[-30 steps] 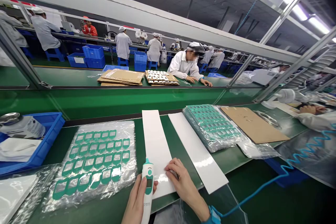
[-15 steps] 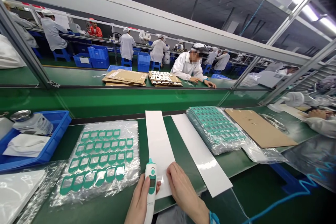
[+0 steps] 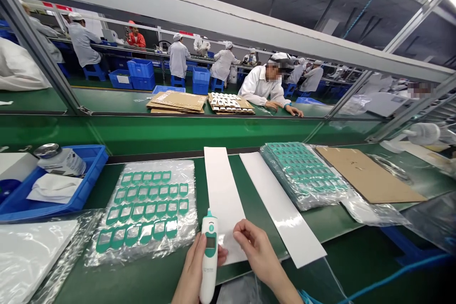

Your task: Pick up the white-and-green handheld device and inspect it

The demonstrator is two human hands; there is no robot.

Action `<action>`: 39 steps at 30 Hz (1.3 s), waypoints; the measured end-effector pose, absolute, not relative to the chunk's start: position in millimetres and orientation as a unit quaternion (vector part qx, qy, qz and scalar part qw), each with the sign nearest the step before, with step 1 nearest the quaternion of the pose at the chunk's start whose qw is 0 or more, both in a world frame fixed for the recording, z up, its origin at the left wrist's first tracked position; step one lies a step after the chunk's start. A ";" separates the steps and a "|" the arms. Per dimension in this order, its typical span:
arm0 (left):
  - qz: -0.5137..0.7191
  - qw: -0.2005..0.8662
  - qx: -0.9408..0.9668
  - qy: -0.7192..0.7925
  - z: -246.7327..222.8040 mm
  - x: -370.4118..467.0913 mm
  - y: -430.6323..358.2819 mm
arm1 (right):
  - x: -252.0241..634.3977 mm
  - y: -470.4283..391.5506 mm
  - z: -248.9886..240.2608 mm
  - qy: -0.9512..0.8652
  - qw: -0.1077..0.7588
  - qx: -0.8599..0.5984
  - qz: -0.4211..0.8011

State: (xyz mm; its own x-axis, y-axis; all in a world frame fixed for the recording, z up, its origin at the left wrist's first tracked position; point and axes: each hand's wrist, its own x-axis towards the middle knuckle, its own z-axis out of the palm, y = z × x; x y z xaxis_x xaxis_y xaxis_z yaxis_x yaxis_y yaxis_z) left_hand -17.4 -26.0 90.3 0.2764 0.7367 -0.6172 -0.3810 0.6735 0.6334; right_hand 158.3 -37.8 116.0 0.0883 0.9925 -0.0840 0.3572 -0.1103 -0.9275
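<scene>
My left hand (image 3: 192, 275) grips a white and teal handheld thermometer (image 3: 209, 256), held upright near the bottom of the view. My right hand (image 3: 258, 254) hovers just right of it over the near end of a long white paper strip (image 3: 223, 194), thumb and forefinger pinched together; whether something small is between them I cannot tell. A clear plastic sheet of teal frame-shaped stickers (image 3: 146, 206) lies to the left of the thermometer.
A second white strip (image 3: 281, 209) lies to the right, then a bagged stack of teal sticker sheets (image 3: 302, 173) and a cardboard sheet (image 3: 370, 180). A blue bin (image 3: 74, 194) with a tin and cloths sits far left. Several white-coated workers stand and sit beyond the green conveyor (image 3: 178, 130).
My right hand has lifted off the white strip and its fingers have pinched together. The camera view has shifted, so everything sits further right in the frame.
</scene>
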 end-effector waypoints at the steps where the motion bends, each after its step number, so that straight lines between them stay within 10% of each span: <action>1: 0.367 0.793 0.182 0.450 92.3 -16.2 -27.1 | 152.5 -37.5 119.9 -0.526 0.400 -0.612 0.433; 12: 0.398 0.817 0.139 0.393 97.2 -18.0 -31.3 | 99.1 -26.9 131.3 -0.434 0.449 -0.514 0.588; 39: 0.389 0.796 0.112 0.450 103.1 -21.7 -35.4 | 98.9 -30.9 128.4 -0.485 0.413 -0.546 0.544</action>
